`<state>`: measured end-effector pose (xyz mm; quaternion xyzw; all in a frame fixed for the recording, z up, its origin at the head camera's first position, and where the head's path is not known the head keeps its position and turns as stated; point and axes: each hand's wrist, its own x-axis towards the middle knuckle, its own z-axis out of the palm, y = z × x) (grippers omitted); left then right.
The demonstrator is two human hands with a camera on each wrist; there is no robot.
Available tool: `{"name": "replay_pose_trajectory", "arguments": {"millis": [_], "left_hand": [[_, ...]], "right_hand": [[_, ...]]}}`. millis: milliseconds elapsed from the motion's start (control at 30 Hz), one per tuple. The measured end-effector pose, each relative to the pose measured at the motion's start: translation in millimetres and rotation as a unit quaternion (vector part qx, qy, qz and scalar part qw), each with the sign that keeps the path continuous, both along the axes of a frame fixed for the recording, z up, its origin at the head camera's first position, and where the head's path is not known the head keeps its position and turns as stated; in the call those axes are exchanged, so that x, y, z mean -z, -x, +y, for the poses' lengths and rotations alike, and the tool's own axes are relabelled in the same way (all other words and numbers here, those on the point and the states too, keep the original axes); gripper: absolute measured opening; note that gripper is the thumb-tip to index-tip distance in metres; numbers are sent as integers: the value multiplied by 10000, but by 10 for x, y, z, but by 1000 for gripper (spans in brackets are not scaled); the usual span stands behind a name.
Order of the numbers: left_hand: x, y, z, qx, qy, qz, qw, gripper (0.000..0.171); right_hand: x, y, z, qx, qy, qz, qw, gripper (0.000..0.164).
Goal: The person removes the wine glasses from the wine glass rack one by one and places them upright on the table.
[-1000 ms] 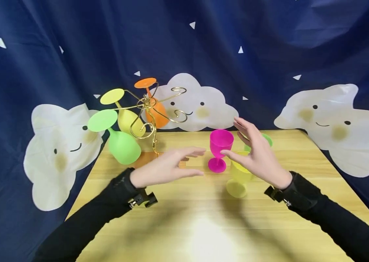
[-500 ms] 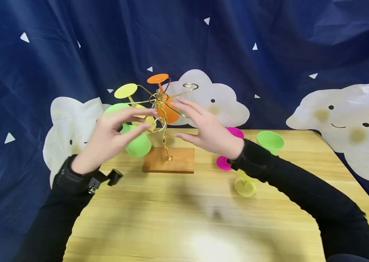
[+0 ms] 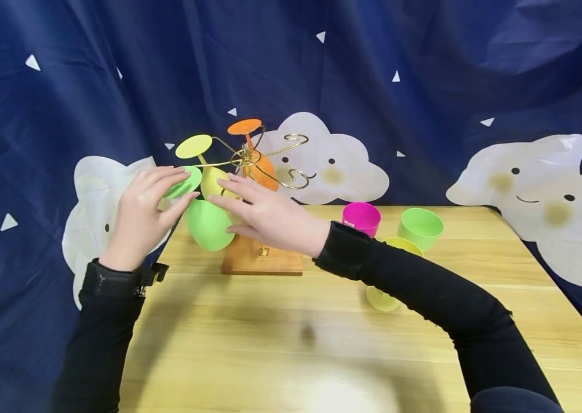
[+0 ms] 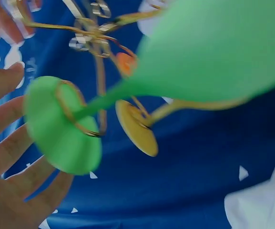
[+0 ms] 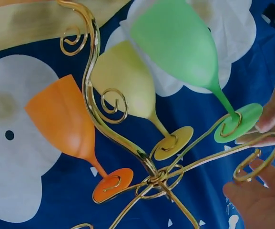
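Green stemmed goblet [image 3: 209,225] hangs foot-up on a scrolled gold metal rack [image 5: 157,178], left hand [image 3: 141,209] spread by its foot [image 3: 186,183], right hand [image 3: 272,218] loosely extended nearby, both ungripping.

I hold the left hand [image 3: 141,212] raised, thumb apart from its fingers; the right hand [image 3: 272,218] points leftward, fingers extended.

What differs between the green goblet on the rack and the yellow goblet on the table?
The green goblet hangs upside down and tilted from the rack; the yellow goblet stands upright on the table. The left hand is at the green goblet's foot; no hand is at the yellow goblet. Both have a round foot and a bowl.
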<state>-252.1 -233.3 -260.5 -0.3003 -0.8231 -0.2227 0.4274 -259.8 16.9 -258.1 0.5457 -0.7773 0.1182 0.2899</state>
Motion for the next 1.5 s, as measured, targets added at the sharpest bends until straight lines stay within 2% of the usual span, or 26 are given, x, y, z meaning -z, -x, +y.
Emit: {"name": "replay_pose_trajectory", "arguments": {"millis": [167, 433, 700, 1000, 1300, 1500], "left_hand": [[138, 43, -31, -477, 469, 387, 9970, 36], [239, 78, -46, -706, 674, 690, 9928, 31], [247, 55, -77, -855, 1307, 633, 9857, 33], [178, 105, -54, -1055, 1394, 846, 9810, 27], [34, 272, 126, -793, 1379, 960, 9826, 27], [79, 243, 226, -550, 1430, 1031, 9828, 30]], "right_hand": [[47, -10, -21, 141, -135, 290, 9994, 43], [97, 4, -1, 295, -263, 581, 9975, 40], [114, 0, 6, 378, -288, 663, 9967, 42], [130, 7, -1, 334, -279, 716, 9965, 39], [137, 7, 7, 317, -179, 720, 9967, 39], [133, 0, 14, 373, -222, 794, 9959, 41]]}}
